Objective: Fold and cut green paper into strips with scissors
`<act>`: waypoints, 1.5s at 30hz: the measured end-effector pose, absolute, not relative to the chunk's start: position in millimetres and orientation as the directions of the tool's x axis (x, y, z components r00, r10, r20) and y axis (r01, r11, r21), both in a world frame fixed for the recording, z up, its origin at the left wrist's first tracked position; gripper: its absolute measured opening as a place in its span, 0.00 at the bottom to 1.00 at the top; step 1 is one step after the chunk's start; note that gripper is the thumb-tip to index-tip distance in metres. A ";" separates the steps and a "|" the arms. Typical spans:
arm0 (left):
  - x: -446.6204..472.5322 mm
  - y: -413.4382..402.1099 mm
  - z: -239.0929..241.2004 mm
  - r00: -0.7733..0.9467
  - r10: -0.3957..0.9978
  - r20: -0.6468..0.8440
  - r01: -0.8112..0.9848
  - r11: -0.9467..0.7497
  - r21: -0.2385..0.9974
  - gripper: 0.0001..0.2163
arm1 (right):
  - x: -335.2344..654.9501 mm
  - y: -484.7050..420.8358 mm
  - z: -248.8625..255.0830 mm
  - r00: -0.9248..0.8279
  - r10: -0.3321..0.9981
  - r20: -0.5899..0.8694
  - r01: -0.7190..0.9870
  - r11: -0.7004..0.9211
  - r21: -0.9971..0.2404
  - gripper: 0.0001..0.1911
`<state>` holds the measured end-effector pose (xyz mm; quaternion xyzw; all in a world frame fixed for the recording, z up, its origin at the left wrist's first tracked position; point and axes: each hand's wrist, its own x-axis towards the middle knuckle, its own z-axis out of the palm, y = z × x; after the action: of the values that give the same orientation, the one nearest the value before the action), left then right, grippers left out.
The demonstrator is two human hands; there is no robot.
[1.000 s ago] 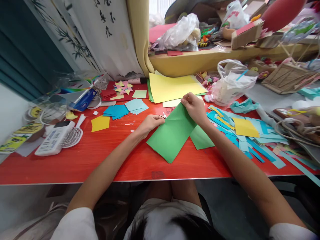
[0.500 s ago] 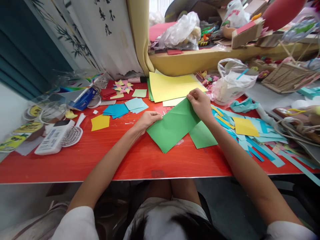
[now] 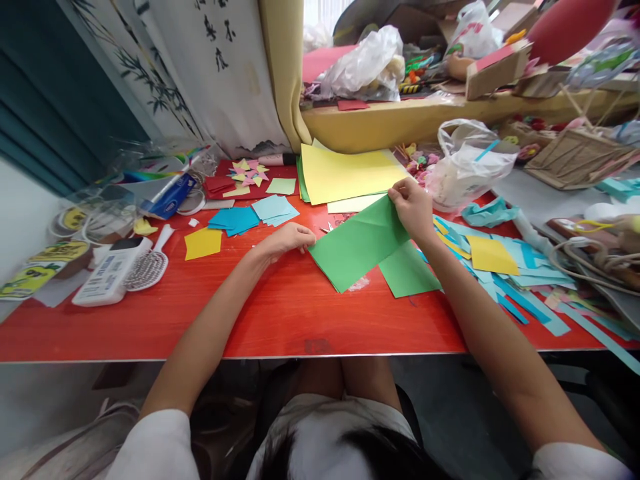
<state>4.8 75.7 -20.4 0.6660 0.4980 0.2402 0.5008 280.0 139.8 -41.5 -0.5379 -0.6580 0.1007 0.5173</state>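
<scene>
A creased sheet of green paper (image 3: 360,243) is held slanted above the red table (image 3: 280,320). My right hand (image 3: 413,208) pinches its upper right corner between thumb and fingers. Beside the lower left corner is my left hand (image 3: 293,240), its fingers loosely bent with thumb and fingertips a little apart, seemingly not gripping the sheet. A second green piece (image 3: 407,270) lies flat under my right forearm. Metal scissor tips (image 3: 327,227) poke out behind the held sheet, the rest hidden.
Yellow sheets (image 3: 350,173) lie at the back. Blue squares (image 3: 240,220) and a yellow square (image 3: 203,244) sit to the left, near a hairbrush (image 3: 150,263) and a white box (image 3: 111,272). Paper strips (image 3: 525,273) and a plastic bag (image 3: 465,163) crowd the right.
The green sheet has shifted right with my right hand. My left hand has come away from its corner and moved slightly left, uncovering the scissor tips.
</scene>
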 end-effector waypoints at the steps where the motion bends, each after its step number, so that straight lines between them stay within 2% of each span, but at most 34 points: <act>1: 2.8 75.7 -18.0 0.402 0.893 -0.202 0.451 -0.001 0.892 0.05 | 280.3 140.0 -42.3 0.109 0.816 0.568 0.610 0.396 -0.686 0.05; 6: -8.4 70.1 -0.1 0.429 0.845 -0.321 0.610 -0.008 0.793 0.07 | 285.3 143.4 -48.6 0.085 0.817 0.570 0.626 0.401 -0.669 0.04; 10: -22.7 69.4 4.9 0.357 0.839 -0.409 0.674 0.071 0.735 0.06 | 296.5 149.5 -53.8 0.136 0.828 0.543 0.646 0.342 -0.683 0.04; 12: -27.4 72.6 2.7 0.330 0.875 -0.353 0.623 0.079 0.778 0.06 | 296.2 150.1 -54.2 0.115 0.857 0.503 0.629 0.329 -0.704 0.04; 16: -22.1 78.9 -4.3 0.245 0.962 -0.119 0.503 -0.021 0.864 0.07 | 266.1 132.9 -49.3 -0.022 0.923 0.383 0.525 0.337 -0.781 0.06; 21: 2.4 71.7 -8.8 0.275 0.959 0.074 0.479 -0.203 0.854 0.13 | 205.4 83.7 -41.4 -0.243 0.922 0.302 0.372 0.376 -0.849 0.09; 24: 13.4 63.6 -9.0 0.349 0.928 0.129 0.484 -0.296 0.823 0.11 | 186.5 63.2 -39.0 -0.317 0.914 0.251 0.339 0.357 -0.871 0.10; 28: 18.6 58.7 -7.8 0.332 0.934 0.131 0.502 -0.292 0.814 0.09 | 183.3 57.1 -36.9 -0.288 0.921 0.261 0.367 0.358 -0.858 0.14; 35: 24.0 56.3 -9.9 0.307 0.947 0.096 0.505 -0.247 0.827 0.09 | 184.0 58.7 -41.2 -0.280 0.894 0.349 0.509 0.447 -0.735 0.13; 40: 26.5 52.5 -10.8 0.281 0.955 0.099 0.474 -0.227 0.851 0.07 | 185.3 59.9 -46.0 -0.386 0.844 0.372 0.693 0.532 -0.487 0.13; 45: 29.7 52.7 -14.9 0.268 0.958 0.106 0.378 -0.205 0.903 0.07 | 190.6 64.5 -44.7 -0.467 0.784 0.409 0.746 0.598 -0.294 0.15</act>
<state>29.7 52.7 -14.9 0.6873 0.4858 0.3608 0.4017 190.6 64.5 -44.7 -0.4469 -0.8557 0.0369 0.2584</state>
